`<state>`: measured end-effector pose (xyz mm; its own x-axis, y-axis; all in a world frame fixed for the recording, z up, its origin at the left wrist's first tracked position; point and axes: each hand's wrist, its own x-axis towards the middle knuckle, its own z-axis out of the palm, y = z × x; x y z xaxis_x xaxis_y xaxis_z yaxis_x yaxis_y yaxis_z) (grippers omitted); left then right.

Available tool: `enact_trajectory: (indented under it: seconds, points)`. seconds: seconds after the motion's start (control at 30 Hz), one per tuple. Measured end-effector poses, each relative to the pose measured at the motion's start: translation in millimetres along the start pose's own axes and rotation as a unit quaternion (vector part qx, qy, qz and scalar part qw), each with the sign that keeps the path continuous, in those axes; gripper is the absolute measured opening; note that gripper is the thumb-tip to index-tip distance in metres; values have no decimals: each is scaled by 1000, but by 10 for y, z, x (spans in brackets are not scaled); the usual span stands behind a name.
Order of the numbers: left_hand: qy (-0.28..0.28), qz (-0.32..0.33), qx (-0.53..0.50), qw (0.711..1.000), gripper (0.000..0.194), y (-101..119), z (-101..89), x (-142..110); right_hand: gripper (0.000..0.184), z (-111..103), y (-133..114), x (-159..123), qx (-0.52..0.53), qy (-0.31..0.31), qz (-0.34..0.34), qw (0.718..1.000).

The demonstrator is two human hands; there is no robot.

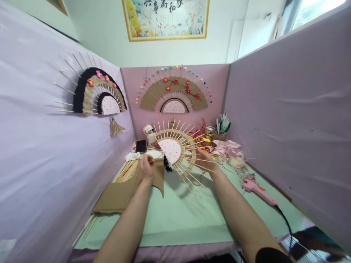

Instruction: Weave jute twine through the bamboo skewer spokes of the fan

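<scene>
A half-round fan frame (190,146) of thin wooden sticks, woven with tan cord, is held up tilted over the table by my right hand (204,160). My right fingers reach behind its woven band. At its centre is a white half-disc (172,150) with pink dots, and a black tassel (167,164) hangs from its straight edge. My left hand (147,167) is to the left of the fan, its fingers curled together over the brown sheet material (115,195). Whether anything is pinched in those fingers is hidden.
A pink hot glue gun (259,191) with a black cord lies at the right. Thin sticks (126,171) lie at the left. At the back stand a white bottle (150,135) and a tool holder (220,136), near pink dotted cloth (227,147). Finished fans (175,86) hang on the partitions.
</scene>
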<state>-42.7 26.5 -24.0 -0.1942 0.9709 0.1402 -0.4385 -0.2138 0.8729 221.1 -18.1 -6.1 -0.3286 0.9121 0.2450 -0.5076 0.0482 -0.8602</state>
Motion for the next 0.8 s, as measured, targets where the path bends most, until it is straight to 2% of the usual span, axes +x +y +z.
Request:
enact_trajectory:
  seconds: [0.03, 0.07, 0.17, 0.2, 0.27, 0.33, 0.5, 0.63, 0.8]
  points:
    - [-23, 11, 14, 1000, 31, -49, 55, -79, 39, 1, -10, -3, -2, 2, -3, 1000]
    - [-66, -22, 37, 997, 32, -102, 116, -161, 38, 4, -15, -8, -4, 3, -2, 1000]
    - [-124, -90, 57, 987, 28, -238, 282, -371, 36, 29, -15, -21, -13, -2, 9, 1000]
    - [-154, -135, 49, 978, 29, -261, 319, -416, 35, 46, -8, -20, -13, -9, 17, 1000]
    - [-239, -265, -42, 933, 35, -266, 348, -463, 33, 91, 25, -3, -9, -27, 32, 999]
    - [-285, -333, -133, 889, 35, -235, 326, -464, 33, 140, 86, 36, -6, -30, 35, 999]
    - [-282, -321, -249, 869, 37, -163, 187, -374, 47, 173, 277, 138, 15, 31, -22, 999]
    - [-297, -317, -274, 858, 42, -160, 122, -316, 39, 119, 291, 126, 44, 19, -22, 999]
    - [-276, -301, -284, 867, 41, -127, 109, -304, 41, 84, 210, 82, 41, 11, -37, 998]
